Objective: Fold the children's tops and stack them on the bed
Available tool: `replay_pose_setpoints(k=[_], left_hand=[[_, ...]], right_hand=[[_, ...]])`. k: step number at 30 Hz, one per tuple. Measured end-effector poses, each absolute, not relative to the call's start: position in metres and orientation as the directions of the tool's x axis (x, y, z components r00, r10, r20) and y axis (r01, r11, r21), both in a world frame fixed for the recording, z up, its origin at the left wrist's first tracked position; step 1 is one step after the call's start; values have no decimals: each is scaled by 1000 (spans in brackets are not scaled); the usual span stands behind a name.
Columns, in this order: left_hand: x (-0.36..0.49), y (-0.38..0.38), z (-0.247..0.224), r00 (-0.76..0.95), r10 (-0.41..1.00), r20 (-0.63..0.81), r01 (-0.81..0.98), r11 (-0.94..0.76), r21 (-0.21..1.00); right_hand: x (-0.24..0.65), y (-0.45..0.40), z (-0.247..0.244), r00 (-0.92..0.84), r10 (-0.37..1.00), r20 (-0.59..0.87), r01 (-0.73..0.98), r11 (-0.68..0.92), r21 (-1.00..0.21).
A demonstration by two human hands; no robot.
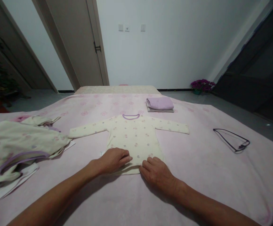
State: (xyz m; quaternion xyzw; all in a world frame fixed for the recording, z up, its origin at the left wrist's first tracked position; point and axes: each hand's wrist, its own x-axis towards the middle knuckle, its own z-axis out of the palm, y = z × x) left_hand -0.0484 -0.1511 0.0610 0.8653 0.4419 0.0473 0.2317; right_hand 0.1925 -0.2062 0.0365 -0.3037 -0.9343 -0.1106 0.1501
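Note:
A cream long-sleeved baby shirt [133, 135] with small printed motifs and a purple neckband lies spread in front of me, neck away and sleeves out to both sides. My left hand [115, 159] rests on its lower left part near the hem, fingers together and curled over the fabric. At the lower right, my right hand [156, 172] is closed on the hem, its fingers bent into the cloth. Between the hands the hem is slightly raised and its two layers part. Both fingertips are partly hidden.
A heap of similar cream clothing [28, 138] lies at the left, with white paper-like tags beneath. Folded lilac and grey cloth [160, 104] sits at the back. A thin black looped object [232, 139] lies right on the pink patterned bed cover [209, 188].

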Motion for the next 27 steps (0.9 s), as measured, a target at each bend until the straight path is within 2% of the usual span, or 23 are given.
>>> replay_pose_setpoints(k=[4,7,11,20,27], left_hand=[[-46,-108,50,467,884,2,782,-414,467],[-43,-68,43,365,925,105,827,-374,419],[-36,-20,34,293,942,165,868,-334,367],[-12,46,22,207,962,179,933,-250,260],[-3,64,22,237,958,164,949,-265,173]], right_hand=[[188,-208,37,-770,540,341,603,791,108],[187,-211,36,-747,577,330,628,775,69],[187,-210,32,-738,570,362,625,779,49],[189,-205,29,-749,527,402,585,811,25],[191,-201,33,-765,499,407,556,831,27]])
